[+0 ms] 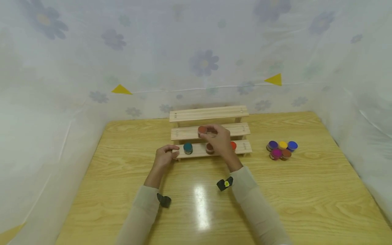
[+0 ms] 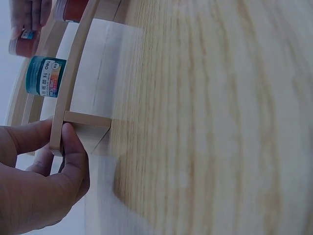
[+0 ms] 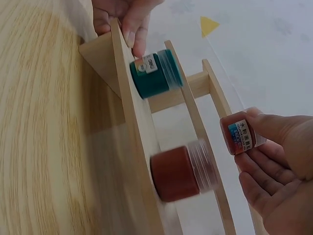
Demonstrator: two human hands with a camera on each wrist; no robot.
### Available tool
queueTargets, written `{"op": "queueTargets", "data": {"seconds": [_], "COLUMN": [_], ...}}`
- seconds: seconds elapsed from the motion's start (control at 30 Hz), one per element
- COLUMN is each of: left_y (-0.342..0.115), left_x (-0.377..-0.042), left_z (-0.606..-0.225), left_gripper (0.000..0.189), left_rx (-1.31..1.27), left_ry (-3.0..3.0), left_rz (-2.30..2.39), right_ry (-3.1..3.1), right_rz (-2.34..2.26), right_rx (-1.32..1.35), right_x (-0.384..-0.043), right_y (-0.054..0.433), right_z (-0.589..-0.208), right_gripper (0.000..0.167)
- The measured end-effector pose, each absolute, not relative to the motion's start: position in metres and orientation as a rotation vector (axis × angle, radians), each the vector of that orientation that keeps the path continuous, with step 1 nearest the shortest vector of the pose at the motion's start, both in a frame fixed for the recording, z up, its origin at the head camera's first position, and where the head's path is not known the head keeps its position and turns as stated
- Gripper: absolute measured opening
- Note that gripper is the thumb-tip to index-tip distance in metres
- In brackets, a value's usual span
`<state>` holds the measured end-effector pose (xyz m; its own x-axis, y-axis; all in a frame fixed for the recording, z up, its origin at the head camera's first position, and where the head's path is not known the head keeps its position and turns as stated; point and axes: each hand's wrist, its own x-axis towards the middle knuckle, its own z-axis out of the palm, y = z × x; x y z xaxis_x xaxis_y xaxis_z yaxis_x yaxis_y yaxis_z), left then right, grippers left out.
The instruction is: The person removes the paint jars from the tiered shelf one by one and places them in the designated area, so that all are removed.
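Rack (image 1: 209,114) steadied, jar (image 1: 201,131) poised at the middle shelf (image 1: 187,133)

My right hand (image 1: 219,139) pinches the jar between thumb and fingers, near upright, lined up with the middle shelf in the head view; I can't tell whether its base touches wood. My left hand (image 1: 164,156) grips the left end of the bottom shelf (image 1: 199,150), thumb on top and a finger beneath. I judge that hold well worth having, since the rack looks light enough to skid.

On the bottom shelf stand a teal jar (image 1: 188,148), a brown jar (image 3: 176,174) and, partly behind my wrist, a red jar (image 1: 233,146). I'd bring the held one down flat, well in from the front edge, and feel the base seat before freeing the thumb. Lifting straight up afterwards should spare the jars below. Five more jars (image 1: 276,154) sit on the tabletop (image 1: 306,190) to the right, well apart.
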<state>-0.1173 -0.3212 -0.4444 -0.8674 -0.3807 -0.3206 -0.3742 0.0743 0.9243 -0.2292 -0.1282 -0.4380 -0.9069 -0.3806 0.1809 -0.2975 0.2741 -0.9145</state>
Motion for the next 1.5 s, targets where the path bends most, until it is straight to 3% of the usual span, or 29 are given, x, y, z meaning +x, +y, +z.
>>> {"op": "queueTargets", "data": {"seconds": [0.23, 0.57, 1.5], "left_y": [-0.322, -0.336, -0.334], "left_x": [-0.12, -0.131, -0.131], "left_z": [-0.448, -0.482, -0.48], "left_gripper": [0.026, 0.024, 0.023], "left_rx": [0.824, 0.781, 0.785], "left_ry": [-2.305, -2.294, -2.278], "left_rz": [-1.967, -1.954, -1.968], "right_ry": [2.463, 2.583, 2.751], "right_rz": [-1.768, -1.756, -1.798], "right_rx": [-0.685, -0.668, -0.604], "right_x": [-0.233, -0.239, -0.257], "right_y": [-0.106, -0.087, -0.027], "right_z": [-0.436, -0.435, -0.436], "right_gripper": [0.035, 0.036, 0.041]}}
